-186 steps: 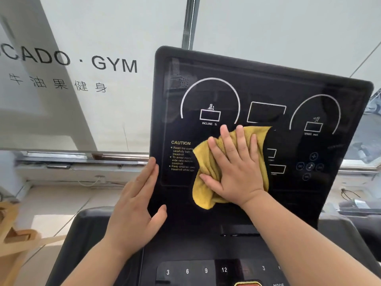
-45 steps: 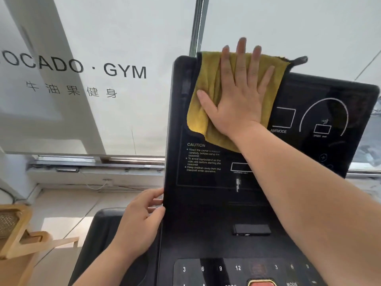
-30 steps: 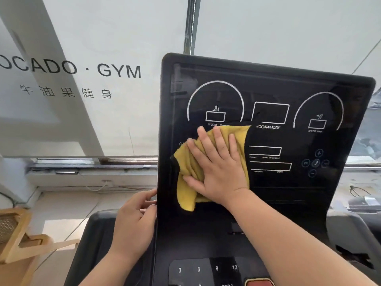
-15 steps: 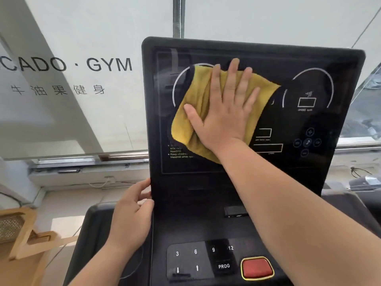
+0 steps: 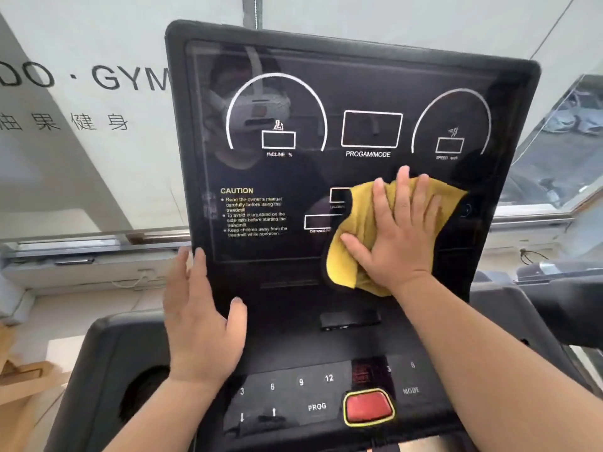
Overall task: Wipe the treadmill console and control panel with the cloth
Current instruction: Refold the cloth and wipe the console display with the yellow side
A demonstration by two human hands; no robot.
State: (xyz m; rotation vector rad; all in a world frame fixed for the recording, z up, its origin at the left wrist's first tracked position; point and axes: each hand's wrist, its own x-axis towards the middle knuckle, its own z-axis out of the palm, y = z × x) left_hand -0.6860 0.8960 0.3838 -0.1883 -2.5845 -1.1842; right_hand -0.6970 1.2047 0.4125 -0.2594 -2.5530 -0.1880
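The black treadmill console [image 5: 359,76] stands upright in front of me, with white dial outlines and a caution text. My right hand [image 5: 396,234] lies flat on a yellow cloth [image 5: 346,256], pressing it against the lower right part of the display. My left hand [image 5: 199,318] rests with fingers spread on the console's lower left edge, holding nothing. Below lies the control panel [image 5: 293,396] with number keys and a red stop button [image 5: 368,406].
A cup holder [image 5: 143,393] opens in the left side tray. Behind the console is a frosted window with GYM lettering [image 5: 130,76] and a window sill [image 5: 81,256]. A wooden piece [image 5: 23,380] stands at the lower left.
My right hand has slid the cloth from the upper middle of the display down to its lower right. My left hand has opened from gripping the edge to lying flat.
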